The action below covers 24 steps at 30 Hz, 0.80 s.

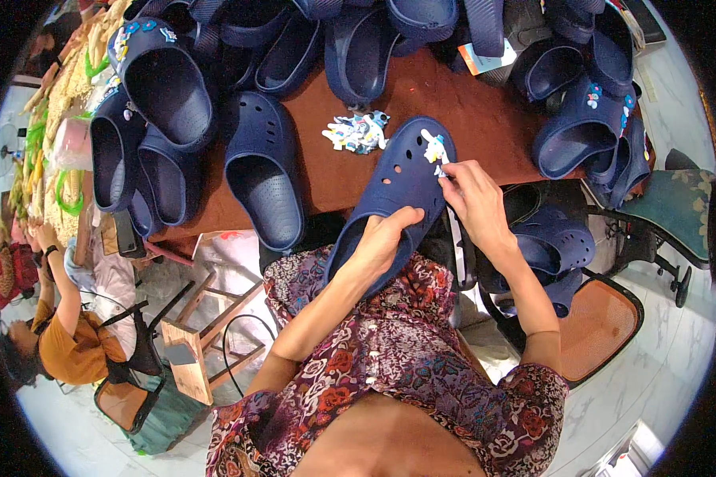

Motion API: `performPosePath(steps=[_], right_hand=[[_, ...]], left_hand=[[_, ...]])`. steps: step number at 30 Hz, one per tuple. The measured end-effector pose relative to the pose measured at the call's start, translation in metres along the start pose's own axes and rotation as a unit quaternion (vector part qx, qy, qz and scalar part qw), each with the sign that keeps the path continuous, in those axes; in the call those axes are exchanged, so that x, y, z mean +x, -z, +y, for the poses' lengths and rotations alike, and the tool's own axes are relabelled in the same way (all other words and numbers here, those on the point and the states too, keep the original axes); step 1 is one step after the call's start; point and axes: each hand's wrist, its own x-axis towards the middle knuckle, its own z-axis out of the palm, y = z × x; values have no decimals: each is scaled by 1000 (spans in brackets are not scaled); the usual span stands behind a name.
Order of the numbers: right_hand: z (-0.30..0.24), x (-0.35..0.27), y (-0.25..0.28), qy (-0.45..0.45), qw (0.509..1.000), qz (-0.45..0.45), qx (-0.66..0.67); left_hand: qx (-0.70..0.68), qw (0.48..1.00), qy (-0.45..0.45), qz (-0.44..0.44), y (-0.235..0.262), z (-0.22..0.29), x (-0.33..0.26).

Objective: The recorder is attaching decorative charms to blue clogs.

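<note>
A navy blue clog (pixel 406 164) is tilted over my lap, its toe pointing away from me. My left hand (pixel 380 241) grips it at the foot opening, thumb across the upper and the other fingers partly hidden. On the right side of the toe sits a white cartoon shoe charm (pixel 434 146) with a bit of yellow. My right hand (pixel 479 202) pinches with thumb and forefinger at a small white charm beside it, mostly covered by the fingertips. Just beyond the clog lies a pile of white and blue charms (pixel 355 133).
A brown cloth-covered table (pixel 493 115) carries many navy clogs, with a single clog (pixel 264 171) left of the pile. Decorated clogs (pixel 585 127) stand at right. More clogs (pixel 553 242) rest on an orange-seated chair (pixel 601 330). A person in an orange top (pixel 75 338) works at far left.
</note>
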Motion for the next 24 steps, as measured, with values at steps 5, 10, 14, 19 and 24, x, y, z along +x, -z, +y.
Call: performPosePath(steps=[5,10,14,19,24], right_hand=[[13,3,-12,71,996,29,-52],[26,9,-11,110,993,10,-43],[32,15,-9,117,992,-28,-33],[45,19,-13,122,991,-55,-12],[60,21,-23,175,984,-24,10]], left_hand=[[-7,1000,7,19,-1,-3,3],[-26,999,-12,22,1,-7,6],[-14,999,-2,32,-6,1,2],[-18,999,10,50,-12,6,3],[-6,998,6,55,-11,3,5]])
